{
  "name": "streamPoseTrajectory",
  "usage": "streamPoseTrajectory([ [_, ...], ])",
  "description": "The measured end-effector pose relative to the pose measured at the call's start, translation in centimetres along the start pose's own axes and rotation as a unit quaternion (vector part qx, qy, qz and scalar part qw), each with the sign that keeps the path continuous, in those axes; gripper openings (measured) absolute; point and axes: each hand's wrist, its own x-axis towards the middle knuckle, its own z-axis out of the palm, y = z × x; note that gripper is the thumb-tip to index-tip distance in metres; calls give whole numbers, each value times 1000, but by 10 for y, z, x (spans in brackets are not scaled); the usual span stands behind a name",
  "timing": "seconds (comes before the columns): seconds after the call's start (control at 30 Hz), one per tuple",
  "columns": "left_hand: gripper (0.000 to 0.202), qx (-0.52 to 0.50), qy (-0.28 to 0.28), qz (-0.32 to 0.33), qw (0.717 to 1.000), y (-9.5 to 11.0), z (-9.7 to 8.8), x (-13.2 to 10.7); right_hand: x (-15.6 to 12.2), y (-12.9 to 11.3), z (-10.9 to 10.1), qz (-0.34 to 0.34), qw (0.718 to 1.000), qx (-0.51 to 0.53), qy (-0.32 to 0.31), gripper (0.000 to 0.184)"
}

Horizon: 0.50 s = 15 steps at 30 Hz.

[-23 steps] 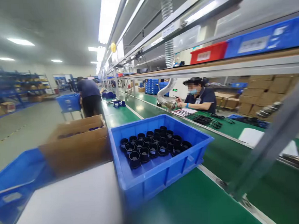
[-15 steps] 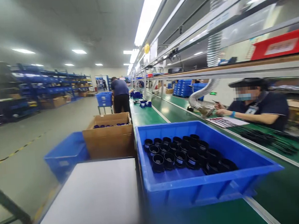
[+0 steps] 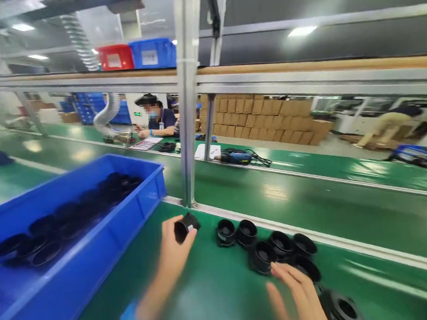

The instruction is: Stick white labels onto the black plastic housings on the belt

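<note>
My left hand [image 3: 173,245] grips a black cylindrical part [image 3: 186,226] with a small white label, tilted on its side above the green work surface. My right hand [image 3: 296,290] is open, thumb and fingers apart. Its fingertips are at the near edge of a round black part [image 3: 262,256]; whether they touch it I cannot tell. That part belongs to a group of several similar black parts [image 3: 280,243] standing on the green surface. Close to the right hand's far side lies a larger black part [image 3: 343,309] with a round opening, partly hidden by the hand.
To the left, a blue bin [image 3: 112,235] holds several black parts. A metal post [image 3: 186,108] rises behind my left hand. Across the line, a masked person [image 3: 157,117] sits near a white paper [image 3: 146,143]. Cables and a blue tool [image 3: 240,156] lie farther back.
My view has swung right and down from the aisle to the work surface. Both my hands have come into view, the left holding a black cylindrical part. The blue bin now appears at left.
</note>
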Motion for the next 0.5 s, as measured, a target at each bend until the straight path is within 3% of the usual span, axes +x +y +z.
streamPoseTrajectory([
  [0.13,61,128,18,29,991,-17,-20,24,24,6,-22,91,989,4,115,22],
  [0.23,60,187,17,45,981,-25,-21,22,32,26,-43,191,966,-1,177,36],
  [0.3,66,211,36,72,974,-21,-15,12,32,49,-53,257,950,3,176,45],
  [0.4,80,226,43,162,960,8,5,-11,30,82,-57,349,930,47,106,51],
  [0.43,77,226,11,211,951,24,16,-19,29,91,-56,372,922,68,82,51],
  [0.5,63,222,-112,321,914,59,46,-31,28,101,-54,401,909,104,52,52],
])
